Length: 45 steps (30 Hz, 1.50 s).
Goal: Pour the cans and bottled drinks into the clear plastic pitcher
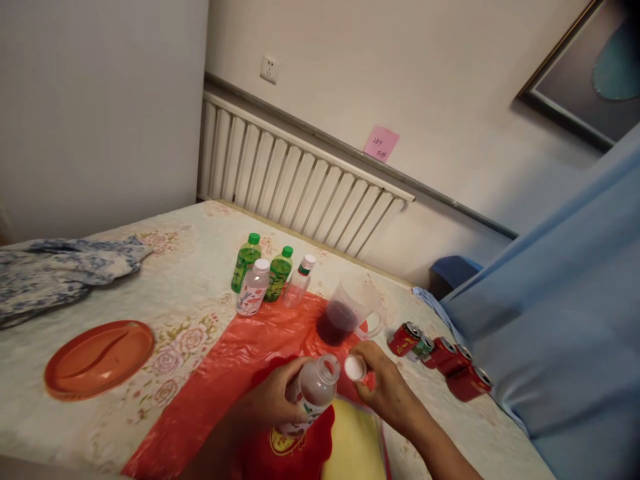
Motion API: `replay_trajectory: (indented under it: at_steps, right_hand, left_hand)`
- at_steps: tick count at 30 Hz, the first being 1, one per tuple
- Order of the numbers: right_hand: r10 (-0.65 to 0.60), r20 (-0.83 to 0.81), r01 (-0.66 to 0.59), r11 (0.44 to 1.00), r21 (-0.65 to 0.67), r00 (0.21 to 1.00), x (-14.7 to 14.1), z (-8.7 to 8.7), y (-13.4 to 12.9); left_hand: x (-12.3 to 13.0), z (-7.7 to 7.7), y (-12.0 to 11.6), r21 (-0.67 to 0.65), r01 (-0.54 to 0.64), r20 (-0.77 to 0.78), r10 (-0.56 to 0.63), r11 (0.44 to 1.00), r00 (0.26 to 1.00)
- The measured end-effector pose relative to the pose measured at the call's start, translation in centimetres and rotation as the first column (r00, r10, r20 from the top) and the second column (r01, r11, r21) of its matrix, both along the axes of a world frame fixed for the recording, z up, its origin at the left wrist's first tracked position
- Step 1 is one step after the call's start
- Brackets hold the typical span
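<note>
My left hand (280,397) is wrapped round an uncapped clear bottle (316,390) with a printed label, its open mouth tilted up and to the right. Just right of that mouth, my right hand (380,383) pinches a white cap (355,367), its hollow side facing the camera. Beyond both hands a clear pitcher (345,313) of dark liquid stands on a red plastic sheet (220,373). Behind the sheet's left part are a capped bottle with a pink print (253,288), two green bottles (247,262) and a clear bottle with a white cap (300,280).
Several drink cans (453,357) stand in a row at the right, near a blue curtain (565,300). An orange-red plate (100,359) lies at the left, with a patterned cloth (60,273) behind it. A yellow cloth (353,443) lies below my hands.
</note>
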State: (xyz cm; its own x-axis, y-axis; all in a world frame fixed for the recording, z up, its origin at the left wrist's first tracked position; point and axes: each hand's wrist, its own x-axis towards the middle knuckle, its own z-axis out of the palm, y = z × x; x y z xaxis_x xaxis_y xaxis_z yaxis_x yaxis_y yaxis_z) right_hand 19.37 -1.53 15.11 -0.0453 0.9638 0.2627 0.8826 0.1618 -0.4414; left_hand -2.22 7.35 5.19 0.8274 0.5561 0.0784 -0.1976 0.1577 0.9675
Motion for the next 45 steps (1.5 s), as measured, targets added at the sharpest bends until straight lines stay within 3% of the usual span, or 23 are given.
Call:
replay_trajectory:
  at_steps: [3,8,15,18,24,31,40,45]
  right_hand:
    - [0.077,0.036,-0.078,0.997,0.024,0.996,-1.2,1.9,-0.4]
    - [0.189,0.044,-0.188,0.982,-0.026,0.981,-2.2,3.6,-0.3]
    - [0.194,-0.033,-0.197,0.971,-0.133,0.98,-3.3,4.6,0.3]
    - [0.25,-0.064,-0.258,0.947,-0.193,0.966,-3.7,5.0,0.7]
    - [0.329,-0.009,-0.321,0.914,-0.248,0.944,-4.0,5.5,1.1]
    - [0.315,0.085,-0.281,0.917,-0.282,0.945,-4.3,5.7,0.9]
    - [0.143,0.313,-0.065,0.967,-0.248,0.939,-4.7,4.4,1.3]
    - [0.138,0.263,-0.074,0.968,-0.239,0.955,-4.3,4.0,1.3]
  left_hand:
    - [-0.1,0.6,-0.2,-0.002,-0.014,-0.02,0.014,1.0,1.0]
    - [-0.6,1.1,-0.4,0.015,-0.018,-0.018,0.018,1.0,1.0]
    - [-1.0,1.1,-0.4,0.062,-0.024,-0.037,0.026,0.998,0.999]
    - [-1.1,0.8,-0.4,0.101,-0.021,-0.033,0.025,0.995,0.999]
    - [-1.1,0.6,-0.4,0.149,-0.033,-0.043,0.04,0.988,0.998]
    - [-1.0,1.0,-0.6,0.157,-0.065,-0.054,0.074,0.985,0.996]
    - [-0.7,0.5,-0.7,0.162,-0.067,-0.056,0.077,0.984,0.995]
    - [-0.6,0.1,-0.5,0.194,-0.062,-0.052,0.073,0.979,0.996]
